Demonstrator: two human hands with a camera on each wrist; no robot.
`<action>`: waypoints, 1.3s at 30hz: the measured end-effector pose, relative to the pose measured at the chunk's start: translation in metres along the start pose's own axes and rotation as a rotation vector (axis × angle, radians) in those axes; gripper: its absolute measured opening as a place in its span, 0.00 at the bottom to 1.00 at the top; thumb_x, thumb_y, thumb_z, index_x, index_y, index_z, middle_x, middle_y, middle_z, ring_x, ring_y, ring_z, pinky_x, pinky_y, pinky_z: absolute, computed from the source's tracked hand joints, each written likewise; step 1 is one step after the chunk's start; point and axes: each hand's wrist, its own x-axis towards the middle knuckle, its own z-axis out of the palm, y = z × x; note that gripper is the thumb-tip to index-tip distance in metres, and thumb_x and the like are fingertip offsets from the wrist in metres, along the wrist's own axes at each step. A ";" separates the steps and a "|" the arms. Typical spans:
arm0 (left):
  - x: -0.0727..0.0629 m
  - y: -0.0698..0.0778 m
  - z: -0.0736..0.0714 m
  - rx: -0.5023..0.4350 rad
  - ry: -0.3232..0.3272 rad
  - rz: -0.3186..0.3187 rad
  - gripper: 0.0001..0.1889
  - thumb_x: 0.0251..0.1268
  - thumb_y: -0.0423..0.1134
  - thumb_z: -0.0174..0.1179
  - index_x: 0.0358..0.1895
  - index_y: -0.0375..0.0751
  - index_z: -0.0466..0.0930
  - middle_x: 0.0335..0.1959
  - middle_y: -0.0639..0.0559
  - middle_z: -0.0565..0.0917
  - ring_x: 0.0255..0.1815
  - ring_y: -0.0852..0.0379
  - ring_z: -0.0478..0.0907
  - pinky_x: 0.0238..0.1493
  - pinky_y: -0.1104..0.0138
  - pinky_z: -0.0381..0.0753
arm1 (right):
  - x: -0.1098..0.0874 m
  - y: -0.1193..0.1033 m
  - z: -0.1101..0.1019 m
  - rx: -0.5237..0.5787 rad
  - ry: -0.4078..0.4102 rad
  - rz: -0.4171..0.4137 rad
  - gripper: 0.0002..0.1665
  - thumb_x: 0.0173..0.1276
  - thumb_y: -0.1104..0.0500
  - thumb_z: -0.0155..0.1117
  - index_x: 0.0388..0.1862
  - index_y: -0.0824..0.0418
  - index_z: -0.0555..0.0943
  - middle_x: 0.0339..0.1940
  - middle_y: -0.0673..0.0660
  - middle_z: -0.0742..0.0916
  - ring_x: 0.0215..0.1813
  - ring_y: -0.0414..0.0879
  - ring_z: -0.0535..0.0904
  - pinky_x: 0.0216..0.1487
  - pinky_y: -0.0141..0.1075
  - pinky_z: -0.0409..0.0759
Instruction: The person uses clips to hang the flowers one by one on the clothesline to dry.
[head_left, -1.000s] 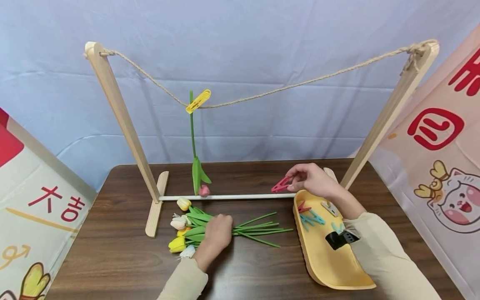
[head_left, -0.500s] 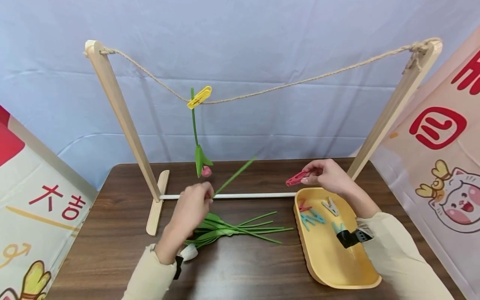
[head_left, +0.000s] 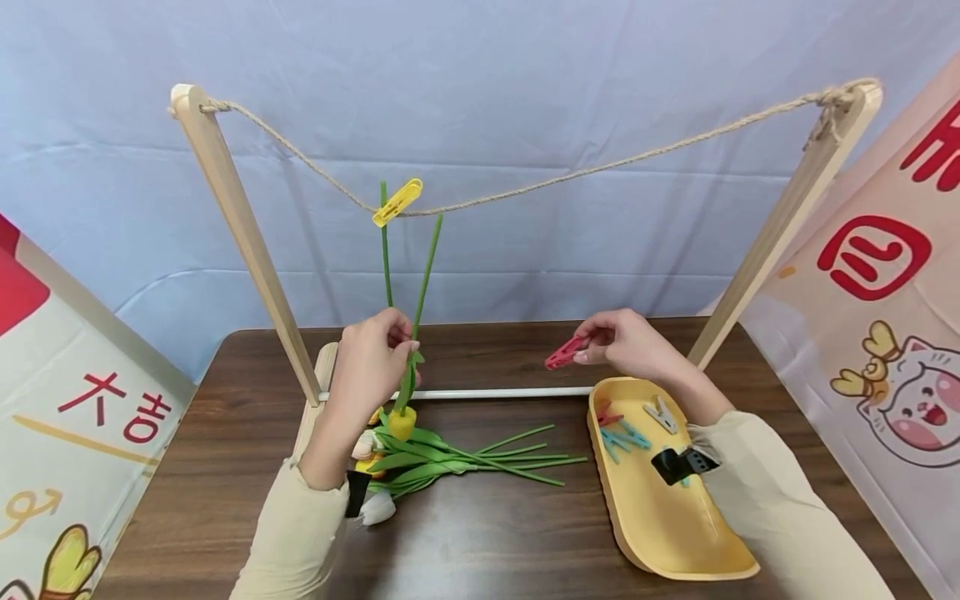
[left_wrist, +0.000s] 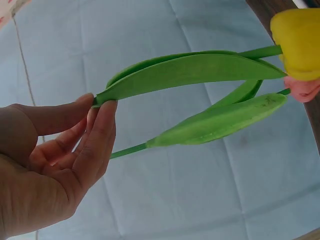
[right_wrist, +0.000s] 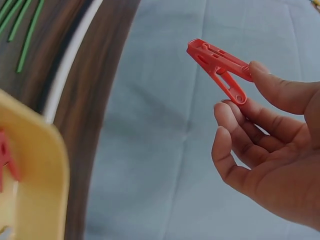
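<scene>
My left hand (head_left: 371, 358) pinches the stem of a yellow tulip (head_left: 402, 423) between thumb and fingers, flower head down and stem pointing up near the rope. In the left wrist view, the pinch is at the base of its green leaf (left_wrist: 190, 72). My right hand (head_left: 630, 350) holds a red clothespin (right_wrist: 220, 65) by its handle ends, above the far end of the yellow tray (head_left: 622, 533). A yellow clothespin (head_left: 397, 202) fixes another tulip's stem (head_left: 386, 258) to the rope (head_left: 570, 176). That tulip's pink head (left_wrist: 304, 89) is mostly hidden in the head view.
Several tulips (head_left: 442, 460) lie bunched on the brown table (head_left: 510, 533), stems to the right. Red, blue and grey clothespins (head_left: 662, 414) lie in the tray. Wooden posts (head_left: 247, 242) stand at both sides, joined low down by a white bar (head_left: 502, 392).
My left hand has picked the yellow tulip out of the bunch, raised it and turned its stem upright beside the hanging one. My right hand still holds the red clothespin, moved only slightly.
</scene>
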 end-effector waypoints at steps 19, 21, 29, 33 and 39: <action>0.024 0.006 0.006 0.015 0.073 -0.051 0.03 0.55 0.28 0.61 0.31 0.31 0.77 0.25 0.45 0.81 0.27 0.49 0.77 0.30 0.60 0.73 | 0.045 -0.132 -0.022 -0.121 0.102 -0.256 0.11 0.55 0.64 0.69 0.37 0.67 0.81 0.28 0.57 0.82 0.30 0.47 0.74 0.31 0.36 0.70; 0.027 0.008 0.006 0.003 0.075 -0.049 0.03 0.55 0.28 0.60 0.32 0.31 0.77 0.25 0.45 0.81 0.24 0.49 0.77 0.29 0.61 0.74 | 0.048 -0.147 -0.025 -0.135 0.132 -0.266 0.11 0.54 0.64 0.69 0.37 0.66 0.82 0.28 0.57 0.82 0.29 0.47 0.74 0.31 0.35 0.70; 0.036 0.014 0.004 0.006 0.130 -0.011 0.03 0.54 0.27 0.61 0.31 0.31 0.78 0.25 0.45 0.81 0.27 0.49 0.77 0.32 0.60 0.73 | 0.062 -0.185 -0.038 -0.139 0.287 -0.264 0.11 0.56 0.64 0.68 0.37 0.67 0.82 0.30 0.59 0.81 0.30 0.47 0.72 0.30 0.32 0.67; 0.039 0.016 0.004 0.002 0.156 -0.008 0.02 0.54 0.27 0.61 0.30 0.32 0.78 0.24 0.45 0.81 0.27 0.48 0.77 0.31 0.60 0.73 | 0.069 -0.196 -0.042 -0.164 0.336 -0.245 0.10 0.58 0.63 0.67 0.37 0.68 0.82 0.30 0.59 0.82 0.31 0.46 0.72 0.31 0.32 0.66; 0.040 0.016 0.005 0.003 0.140 -0.033 0.03 0.55 0.28 0.61 0.31 0.32 0.77 0.25 0.45 0.81 0.27 0.49 0.77 0.32 0.60 0.73 | 0.078 -0.204 -0.039 -0.235 0.379 -0.203 0.08 0.61 0.65 0.62 0.36 0.69 0.82 0.32 0.60 0.83 0.35 0.47 0.75 0.34 0.32 0.68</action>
